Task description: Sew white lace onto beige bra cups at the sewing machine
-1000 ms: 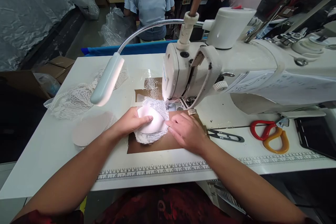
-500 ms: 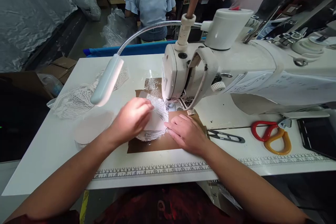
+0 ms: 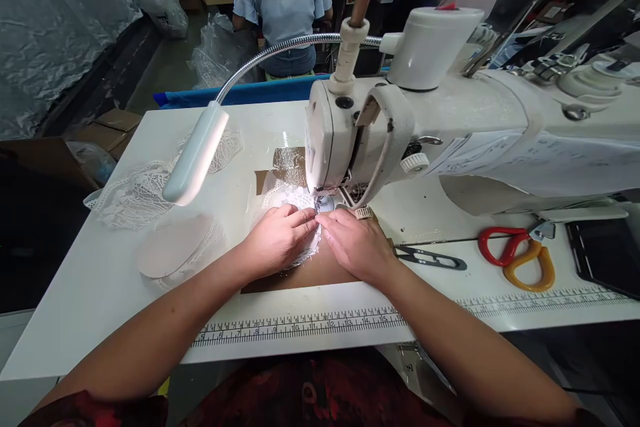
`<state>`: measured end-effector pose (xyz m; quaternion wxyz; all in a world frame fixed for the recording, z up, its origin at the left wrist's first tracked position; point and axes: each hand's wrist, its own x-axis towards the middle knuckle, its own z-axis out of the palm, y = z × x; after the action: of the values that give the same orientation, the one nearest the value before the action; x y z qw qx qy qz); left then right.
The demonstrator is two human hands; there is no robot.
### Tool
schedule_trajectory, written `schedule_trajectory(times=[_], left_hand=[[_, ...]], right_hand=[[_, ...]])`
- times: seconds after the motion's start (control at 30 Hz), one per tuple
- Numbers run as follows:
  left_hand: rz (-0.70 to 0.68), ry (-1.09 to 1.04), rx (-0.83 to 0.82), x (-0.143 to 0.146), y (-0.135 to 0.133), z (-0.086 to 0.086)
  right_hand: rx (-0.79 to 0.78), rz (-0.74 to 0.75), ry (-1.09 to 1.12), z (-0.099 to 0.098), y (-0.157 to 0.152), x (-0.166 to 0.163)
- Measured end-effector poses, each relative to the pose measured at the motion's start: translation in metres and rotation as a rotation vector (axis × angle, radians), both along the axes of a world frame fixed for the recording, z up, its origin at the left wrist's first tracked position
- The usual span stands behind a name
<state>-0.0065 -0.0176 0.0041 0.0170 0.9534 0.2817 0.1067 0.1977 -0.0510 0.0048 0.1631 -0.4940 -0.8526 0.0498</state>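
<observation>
A round white lace piece [image 3: 285,195] lies on the brown sheet beneath the needle end of the sewing machine [image 3: 330,140]. My left hand [image 3: 280,238] covers much of it, thumb and fingers closed together on the lace edge close to the presser foot. Beside it, my right hand [image 3: 359,245] has its fingertips pressed on the same edge, and the two hands' fingertips meet just in front of the needle area. Parts of the lace are hidden under my hands.
At left lie a round beige pad with lace [image 3: 175,247] and a lace heap [image 3: 145,193], below a bendy-necked lamp [image 3: 197,153]. Right of my hand are thread snips [image 3: 431,257], scissors [image 3: 531,265] and a black phone [image 3: 605,257]. A ruler strip [image 3: 300,330] runs along the front edge.
My left hand has come down and right from above the lace to its edge, meeting my right fingertips. The lace has turned under the machine. My right hand has shifted slightly.
</observation>
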Motion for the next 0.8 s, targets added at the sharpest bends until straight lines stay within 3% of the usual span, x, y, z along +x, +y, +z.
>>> schedule_trajectory(times=[0.3,0.8], left_hand=[[0.005,-0.071,-0.01,0.005,0.005,0.0],[0.013,-0.011,-0.011,-0.002,0.018,-0.003]], right_hand=[[0.028,-0.055,-0.144,0.002,0.002,-0.006],[-0.006,0.005,-0.017,0.001,0.003,-0.001]])
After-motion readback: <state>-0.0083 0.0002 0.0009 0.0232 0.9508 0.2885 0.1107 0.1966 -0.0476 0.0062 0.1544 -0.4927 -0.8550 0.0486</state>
